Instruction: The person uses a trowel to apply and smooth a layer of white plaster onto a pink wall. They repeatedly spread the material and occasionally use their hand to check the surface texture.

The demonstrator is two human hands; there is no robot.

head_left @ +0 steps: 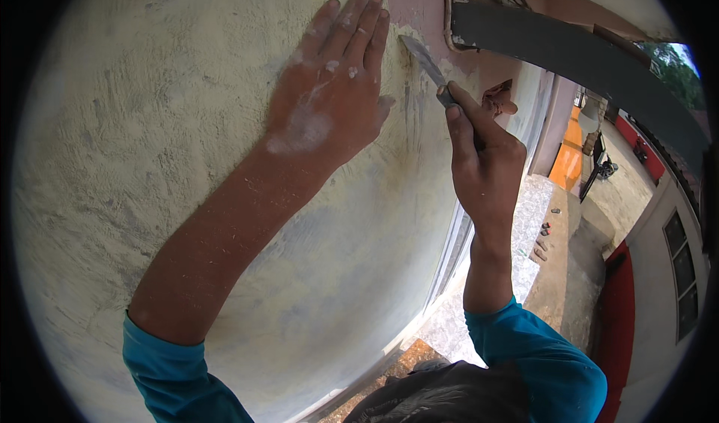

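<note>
My left hand (329,86) lies flat against the rough, pale yellow-green wall (150,108), fingers stretched upward. White powder or filler marks its back and knuckles. In my right hand (483,153) is a knife (425,60) with a grey metal blade and a dark handle. Its blade points up and left, the tip at the border between the yellow-green coat and a pinkish wall patch (412,0). Whether the tip presses into the surface, I cannot tell. Thumb and forefinger close round the handle, which the hand partly hides.
A dark grey beam (554,41) runs off to the upper right. Behind my right hand, the wall has a broken reddish-brown spot (500,97). Below are a pale patterned floor (528,206), several pieces of footwear (541,247), an orange panel (568,150) and a white wall (655,281) with dark panes.
</note>
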